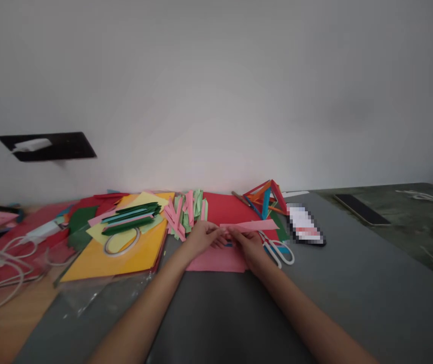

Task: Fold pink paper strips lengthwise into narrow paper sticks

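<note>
A pink paper strip [256, 226] is held up between my two hands, its long end sticking out to the right. My left hand [204, 237] is closed, with thumb and fingertips pinched at the strip's left end. Close beside it, my right hand [248, 245] pinches the strip along its lower edge. Under both hands lies a pink paper sheet [218, 260], partly covered by them. White-handled scissors [287, 256] rest just right of my right hand, their blades partly hidden.
Behind my hands are a red sheet [224, 206], folded pink and green strips [189, 207] and a colourful paper frame [267, 197]. Left are yellow sheets [125, 263] with a tape roll [107, 248], and white cables [2, 260]. A phone [304, 225] lies right.
</note>
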Action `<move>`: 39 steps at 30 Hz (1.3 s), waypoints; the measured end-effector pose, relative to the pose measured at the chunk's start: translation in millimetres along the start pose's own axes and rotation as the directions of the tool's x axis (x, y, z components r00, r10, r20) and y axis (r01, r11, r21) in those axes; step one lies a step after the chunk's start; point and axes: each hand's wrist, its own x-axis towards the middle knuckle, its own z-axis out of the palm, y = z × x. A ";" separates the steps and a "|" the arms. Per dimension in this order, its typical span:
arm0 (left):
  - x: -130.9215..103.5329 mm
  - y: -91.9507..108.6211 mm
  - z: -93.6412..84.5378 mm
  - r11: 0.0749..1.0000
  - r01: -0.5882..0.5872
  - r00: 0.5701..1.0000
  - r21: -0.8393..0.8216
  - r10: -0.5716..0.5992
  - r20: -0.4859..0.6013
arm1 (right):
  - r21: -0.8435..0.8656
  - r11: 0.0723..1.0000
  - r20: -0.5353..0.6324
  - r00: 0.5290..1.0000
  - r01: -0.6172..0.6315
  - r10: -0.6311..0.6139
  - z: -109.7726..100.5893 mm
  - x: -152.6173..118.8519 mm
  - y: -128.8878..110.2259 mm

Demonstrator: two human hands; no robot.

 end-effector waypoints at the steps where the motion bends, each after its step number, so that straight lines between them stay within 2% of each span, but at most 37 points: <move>1: 0.2 -0.2 0.0 1.000 -0.002 1.000 0.005 0.002 0.003 | 0.002 1.000 -0.004 1.000 0.002 -0.002 0.1 -0.1 -0.1; 9: 1.6 -2.8 -1.1 0.999 -0.027 0.999 0.030 0.027 0.027 | 0.010 1.000 0.005 1.000 -0.007 0.007 0.0 0.3 -0.5; 17: 2.4 -4.1 0.1 0.998 -0.030 1.000 0.052 0.030 0.008 | -0.099 0.995 -0.012 1.000 0.002 -0.003 -2.2 1.3 2.2; 21: 2.2 -4.4 2.9 0.998 -0.054 0.998 0.024 0.053 0.026 | -0.106 0.994 0.038 0.999 0.018 -0.014 -0.1 -0.1 -0.2; 29: 2.2 -3.5 -3.8 1.000 0.029 1.000 0.000 -0.029 -0.001 | -0.092 0.996 -0.048 0.999 -0.012 0.008 -4.7 3.5 -1.5; 33: -1.6 4.8 -5.5 0.998 0.040 0.999 0.047 -0.039 -0.019 | -0.049 0.998 -0.037 0.999 -0.027 0.025 -6.5 5.1 -1.3; 39: -4.1 14.0 -6.8 0.992 0.095 0.995 0.080 -0.093 -0.020 | -0.002 0.999 -0.082 0.996 -0.040 0.039 -7.2 5.5 -1.3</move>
